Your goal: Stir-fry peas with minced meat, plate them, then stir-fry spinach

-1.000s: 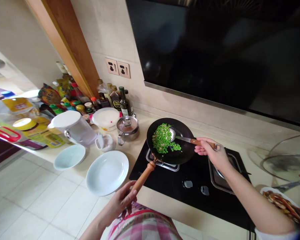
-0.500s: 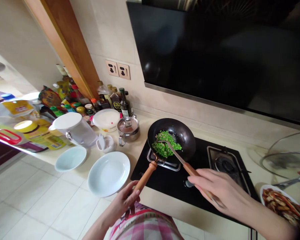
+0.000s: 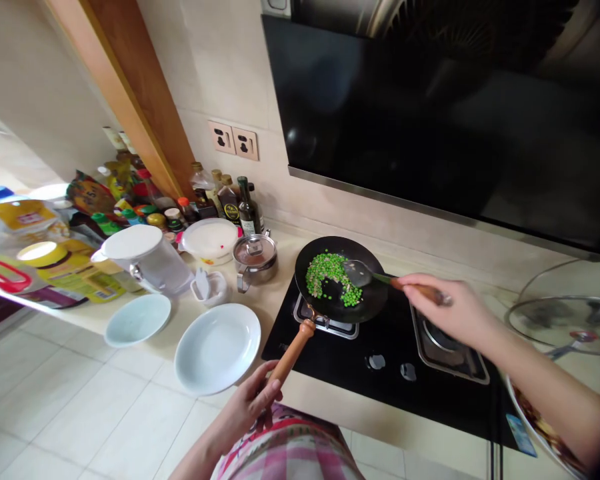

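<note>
A black wok [image 3: 373, 257] sits on the left burner, with green peas [image 3: 330, 268] and small pale bits spread in a curve across its bottom. My left hand [image 3: 260, 393] is wrapped round the wok's wooden handle [image 3: 294, 350]. In my right hand [image 3: 443, 307] is a spatula [image 3: 380, 277] with a wooden grip; its metal blade rests inside the wok at the right side of the peas. Left of the wok handle lies a white oval plate [image 3: 217, 350], close to my left hand.
A black gas hob [image 3: 330, 373] bears the wok. Leftward are a pale bowl [image 3: 137, 321], a steel pot [image 3: 255, 257], a pitcher [image 3: 147, 257] and several bottles [image 3: 247, 210]. At right are a glass lid [image 3: 560, 313] and a dish of food [image 3: 540, 427]. A range hood [image 3: 430, 133] hangs above.
My right hand has moved up and swung the spatula to the wok's right side. The peas have spread from a heap into a curve. My left hand keeps its hold.
</note>
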Demonstrator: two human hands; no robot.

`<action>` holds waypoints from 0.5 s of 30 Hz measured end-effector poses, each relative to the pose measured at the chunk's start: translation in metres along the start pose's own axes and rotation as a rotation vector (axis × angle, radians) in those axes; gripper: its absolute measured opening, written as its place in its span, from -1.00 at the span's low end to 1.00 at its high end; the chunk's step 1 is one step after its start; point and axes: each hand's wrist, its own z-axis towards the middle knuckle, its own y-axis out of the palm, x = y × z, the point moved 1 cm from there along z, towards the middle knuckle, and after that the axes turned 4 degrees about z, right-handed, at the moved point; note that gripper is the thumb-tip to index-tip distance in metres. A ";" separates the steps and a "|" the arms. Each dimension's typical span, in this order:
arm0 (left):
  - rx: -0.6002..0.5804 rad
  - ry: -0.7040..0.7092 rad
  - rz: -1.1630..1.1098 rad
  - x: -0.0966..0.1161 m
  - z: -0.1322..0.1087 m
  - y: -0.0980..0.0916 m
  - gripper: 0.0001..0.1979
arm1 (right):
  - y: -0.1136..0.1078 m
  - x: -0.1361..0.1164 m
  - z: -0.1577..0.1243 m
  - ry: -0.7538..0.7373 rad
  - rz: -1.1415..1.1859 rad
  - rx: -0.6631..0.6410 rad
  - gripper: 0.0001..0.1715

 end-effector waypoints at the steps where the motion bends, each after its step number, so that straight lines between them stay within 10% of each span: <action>1: -0.001 0.006 -0.007 -0.002 -0.001 0.000 -0.32 | -0.009 0.011 0.008 0.103 0.051 0.032 -0.73; 6: 0.008 0.031 0.018 -0.009 -0.003 -0.004 -0.33 | 0.013 0.031 0.026 0.504 0.430 0.190 -0.67; 10: 0.061 -0.006 0.042 -0.002 -0.003 -0.015 -0.27 | 0.035 0.020 0.019 0.385 0.581 0.097 -0.60; 15: 0.202 -0.029 0.005 0.012 -0.009 -0.026 -0.23 | -0.017 0.038 0.030 0.196 0.209 0.025 -0.68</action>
